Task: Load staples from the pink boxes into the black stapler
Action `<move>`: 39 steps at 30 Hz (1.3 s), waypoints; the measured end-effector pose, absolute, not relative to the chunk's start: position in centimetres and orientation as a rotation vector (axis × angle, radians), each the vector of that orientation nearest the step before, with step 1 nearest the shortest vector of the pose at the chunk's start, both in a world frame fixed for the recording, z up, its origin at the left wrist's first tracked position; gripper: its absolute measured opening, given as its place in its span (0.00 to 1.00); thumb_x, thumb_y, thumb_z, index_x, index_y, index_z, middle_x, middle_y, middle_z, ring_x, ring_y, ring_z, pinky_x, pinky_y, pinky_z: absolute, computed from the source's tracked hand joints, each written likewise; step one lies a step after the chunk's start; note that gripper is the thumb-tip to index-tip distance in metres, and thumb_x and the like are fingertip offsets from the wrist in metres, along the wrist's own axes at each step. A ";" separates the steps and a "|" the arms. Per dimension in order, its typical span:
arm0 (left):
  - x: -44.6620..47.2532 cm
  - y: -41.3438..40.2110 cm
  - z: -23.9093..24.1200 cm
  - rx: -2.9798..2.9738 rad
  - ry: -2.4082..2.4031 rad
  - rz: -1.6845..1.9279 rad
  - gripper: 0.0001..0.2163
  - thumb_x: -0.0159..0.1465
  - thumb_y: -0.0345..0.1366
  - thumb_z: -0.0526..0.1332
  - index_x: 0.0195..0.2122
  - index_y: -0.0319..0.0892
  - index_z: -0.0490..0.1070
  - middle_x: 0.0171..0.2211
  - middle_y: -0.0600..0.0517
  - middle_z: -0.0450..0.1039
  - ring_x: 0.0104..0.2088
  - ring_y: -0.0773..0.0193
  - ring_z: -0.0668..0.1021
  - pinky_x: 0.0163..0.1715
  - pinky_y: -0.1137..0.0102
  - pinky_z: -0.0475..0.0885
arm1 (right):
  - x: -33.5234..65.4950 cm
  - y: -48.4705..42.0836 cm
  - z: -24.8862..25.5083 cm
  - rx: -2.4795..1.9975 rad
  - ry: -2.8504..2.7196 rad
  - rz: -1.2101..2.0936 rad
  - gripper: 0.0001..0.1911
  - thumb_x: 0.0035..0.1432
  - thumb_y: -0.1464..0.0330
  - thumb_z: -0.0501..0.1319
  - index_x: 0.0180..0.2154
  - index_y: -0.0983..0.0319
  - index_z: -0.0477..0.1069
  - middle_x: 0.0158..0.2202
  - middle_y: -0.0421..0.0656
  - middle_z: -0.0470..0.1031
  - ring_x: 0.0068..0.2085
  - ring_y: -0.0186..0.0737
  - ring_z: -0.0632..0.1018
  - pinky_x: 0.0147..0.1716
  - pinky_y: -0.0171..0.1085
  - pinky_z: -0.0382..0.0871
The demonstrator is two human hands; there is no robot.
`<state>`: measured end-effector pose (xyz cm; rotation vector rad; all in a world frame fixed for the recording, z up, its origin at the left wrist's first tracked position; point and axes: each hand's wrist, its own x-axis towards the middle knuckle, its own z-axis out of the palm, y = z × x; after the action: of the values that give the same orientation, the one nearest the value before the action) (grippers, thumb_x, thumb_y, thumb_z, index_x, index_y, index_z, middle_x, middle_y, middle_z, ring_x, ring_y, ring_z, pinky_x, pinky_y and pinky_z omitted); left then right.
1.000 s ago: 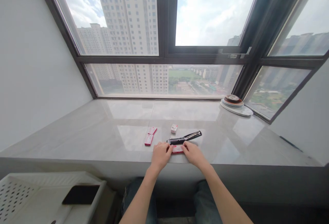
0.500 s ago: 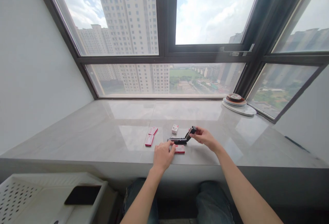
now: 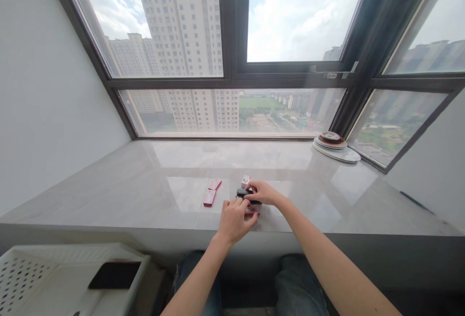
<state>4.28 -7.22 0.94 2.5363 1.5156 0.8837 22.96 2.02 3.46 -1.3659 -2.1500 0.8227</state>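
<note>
A black stapler [image 3: 242,193] lies on the grey stone window sill [image 3: 145,185]. My right hand [image 3: 264,193] lies over the stapler's top arm and presses it down flat; only the left end of the stapler shows. Just in front of it, my left hand [image 3: 235,219] rests on the sill with its fingers curled over a small red staple box [image 3: 253,213], of which only an edge shows. Two more red boxes [image 3: 209,197] [image 3: 215,184] lie to the left. Right behind my right hand stands a small white and red box [image 3: 246,180].
A stack of plates [image 3: 334,147] sits at the sill's far right corner by the window. A white perforated basket [image 3: 43,277] with a black phone [image 3: 114,275] in it stands below the sill at the lower left. My knees are under the sill's front edge.
The stapler's top arm, lifted by my right hand half a second ago, is now folded down shut. My right hand moved left onto it. My left hand shifted slightly onto the red box.
</note>
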 end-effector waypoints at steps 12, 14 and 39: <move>-4.8 -1.9 0.5 2.353 1.952 0.981 0.11 0.62 0.47 0.64 0.30 0.46 0.69 0.43 0.45 0.71 0.51 0.46 0.70 0.53 0.52 0.63 | 25.1 1.7 2.6 -1.497 -2.077 0.759 0.21 0.50 0.53 0.69 0.40 0.61 0.76 0.23 0.32 0.64 0.26 0.32 0.66 0.27 0.31 0.50; -6.1 -0.7 0.1 2.297 1.904 1.039 0.11 0.62 0.46 0.64 0.30 0.46 0.68 0.49 0.45 0.70 0.55 0.46 0.69 0.55 0.52 0.63 | 25.0 1.6 2.6 -1.517 -2.069 0.751 0.21 0.50 0.53 0.69 0.40 0.61 0.76 0.23 0.32 0.65 0.26 0.32 0.66 0.27 0.31 0.50; 7.1 2.1 -2.8 2.382 1.480 1.017 0.22 0.73 0.42 0.48 0.67 0.46 0.58 0.69 0.40 0.56 0.70 0.47 0.57 0.67 0.47 0.52 | 25.6 -1.7 0.0 -1.593 -1.640 0.787 0.30 0.66 0.45 0.48 0.41 0.62 0.76 0.31 0.41 0.76 0.34 0.41 0.75 0.33 0.34 0.66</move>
<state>7.11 2.07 -2.82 2.3816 1.4804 1.0167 25.65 -1.66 -0.02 -1.5930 -1.6395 0.7868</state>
